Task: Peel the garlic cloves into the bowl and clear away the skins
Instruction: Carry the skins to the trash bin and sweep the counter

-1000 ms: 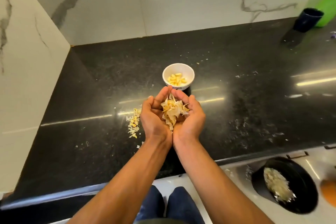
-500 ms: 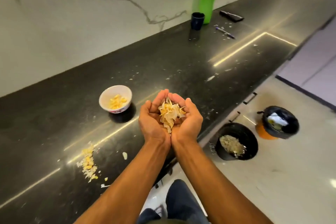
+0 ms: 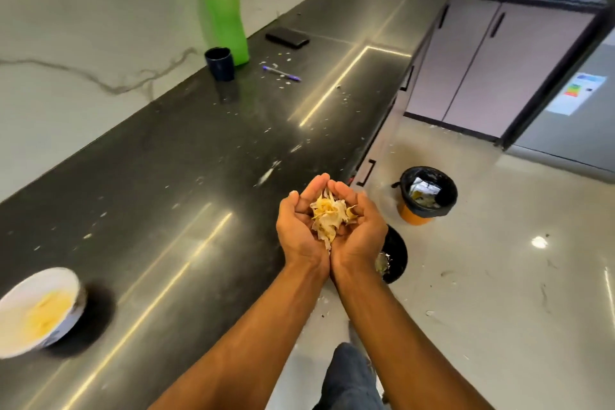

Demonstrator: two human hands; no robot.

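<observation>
Keep your left hand and right hand cupped, edges pressed together, cradling the skins just past the counter front edge; tip them over the bin directly below.

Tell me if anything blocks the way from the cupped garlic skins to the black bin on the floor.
Nothing visible does. The left hand and right hand cup the garlic skins past the counter edge, above the black bin, whose mouth is partly hidden by the right hand.

Green bottle, dark cup, pen, perhaps a phone.
</observation>
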